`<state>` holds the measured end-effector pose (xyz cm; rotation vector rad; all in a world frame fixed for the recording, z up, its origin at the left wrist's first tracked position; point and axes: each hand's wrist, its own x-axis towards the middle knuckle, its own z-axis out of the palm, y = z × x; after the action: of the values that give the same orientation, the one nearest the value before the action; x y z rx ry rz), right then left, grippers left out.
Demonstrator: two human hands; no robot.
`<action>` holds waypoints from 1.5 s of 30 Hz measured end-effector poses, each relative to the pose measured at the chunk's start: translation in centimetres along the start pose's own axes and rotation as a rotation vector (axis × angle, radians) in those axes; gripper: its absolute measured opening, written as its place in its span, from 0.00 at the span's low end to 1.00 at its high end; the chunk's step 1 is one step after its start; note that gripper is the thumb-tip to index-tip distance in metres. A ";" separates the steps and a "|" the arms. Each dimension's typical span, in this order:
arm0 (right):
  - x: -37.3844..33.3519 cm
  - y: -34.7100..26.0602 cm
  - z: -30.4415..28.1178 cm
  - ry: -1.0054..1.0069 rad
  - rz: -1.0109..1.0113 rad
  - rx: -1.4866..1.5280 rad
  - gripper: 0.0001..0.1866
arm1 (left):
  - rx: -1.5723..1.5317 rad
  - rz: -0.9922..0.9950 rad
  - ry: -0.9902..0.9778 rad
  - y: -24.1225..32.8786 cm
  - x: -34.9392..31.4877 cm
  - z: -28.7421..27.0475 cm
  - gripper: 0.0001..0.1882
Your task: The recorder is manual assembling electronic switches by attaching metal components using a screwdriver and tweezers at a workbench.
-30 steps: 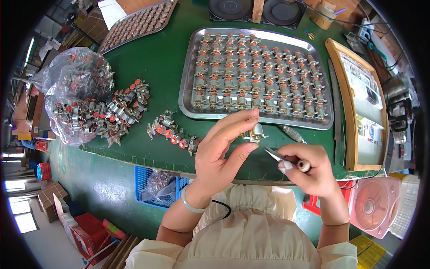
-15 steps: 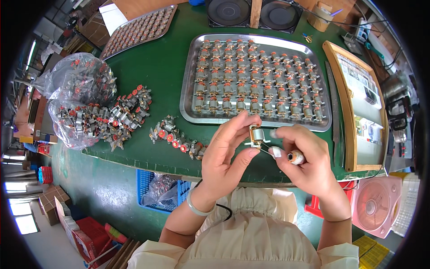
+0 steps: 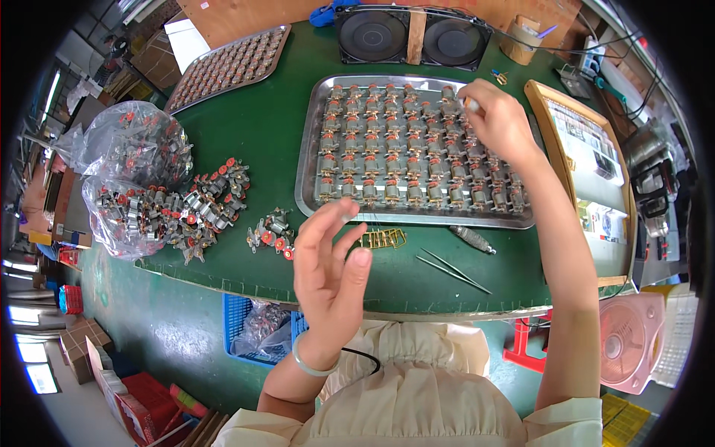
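My left hand (image 3: 328, 272) is raised in front of the tray's near left corner, fingers spread and nothing in them. Over the far right part of the metal tray (image 3: 304, 160), my right hand (image 3: 495, 123) has its fingers curled together. A pale covering shows at its fingertips, and whatever they grip is hidden. Rows of small coil assemblies (image 3: 413, 167) with red tops stand in the tray. Between the tray and the table's front edge lie tweezers (image 3: 454, 272), a grey textured handle-shaped tool (image 3: 471, 240) and a brass-coloured slotted strip (image 3: 383, 238), which is partly behind my left fingers.
Loose coil assemblies (image 3: 212, 197) spill from a clear plastic bag (image 3: 134, 145) on the left. A second filled tray (image 3: 279, 56) is at the back left. Two black fans (image 3: 372, 36) stand behind; a wood-framed board (image 3: 588, 160) lies right. Below is a blue crate (image 3: 238, 320).
The coil assembly has left my left hand, which opened and moved left. My right hand has travelled to the tray's far side. The tweezers it held now lie on the table. The view shifted slightly.
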<state>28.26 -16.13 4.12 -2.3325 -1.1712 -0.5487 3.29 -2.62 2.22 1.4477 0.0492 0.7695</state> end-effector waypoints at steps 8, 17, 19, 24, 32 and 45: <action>3.6 4.2 4.0 -0.211 0.029 -0.076 0.11 | 0.062 0.138 0.082 1.9 0.2 -1.8 0.11; 4.1 4.6 5.4 -0.239 0.028 -0.030 0.08 | 0.048 0.189 0.108 3.0 0.1 -2.4 0.09; 4.1 4.5 5.1 -0.276 0.043 -0.057 0.09 | 0.051 0.195 0.096 3.1 0.1 -2.5 0.09; 3.7 3.7 3.7 -0.262 0.043 -0.100 0.10 | 0.374 0.212 -0.039 3.1 0.3 -3.6 0.08; -1.4 -12.8 0.0 -0.516 -0.205 0.590 0.11 | 1.019 0.110 -0.404 2.1 0.2 -9.7 0.14; -3.4 -17.6 1.7 -0.814 -0.098 0.450 0.16 | 1.024 0.230 -0.322 0.3 -0.1 -10.0 0.13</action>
<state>12.15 -8.11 4.93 -2.1220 -1.5427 0.6542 -1.67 5.96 0.74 2.5743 0.0295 0.7080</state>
